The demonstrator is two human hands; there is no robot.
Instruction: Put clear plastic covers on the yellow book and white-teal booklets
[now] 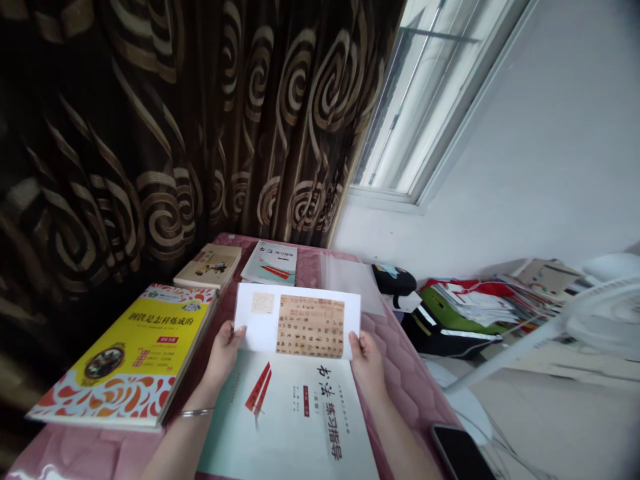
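Between my two hands is a white printed sheet (257, 330) with a tan panel of brush calligraphy on its right part. My left hand (226, 348) pinches its left edge with the thumb on top. On the opposite edge, my right hand (367, 360) grips in the same way. Below the sheet lies a pale green calligraphy workbook (285, 427) with a red pen-like design and dark characters on its cover. The sheet overlaps the workbook's far end, so I cannot tell whether the two are joined. A bracelet circles my left wrist.
A thick yellow book (150, 333) lies at left, with a tan book (210, 263) behind it. Another workbook (270, 262) sits at the back. A phone (460, 453) is at lower right. Bags and papers (470, 300) are piled beyond the pink quilted surface (410, 360), near a white fan (565, 320).
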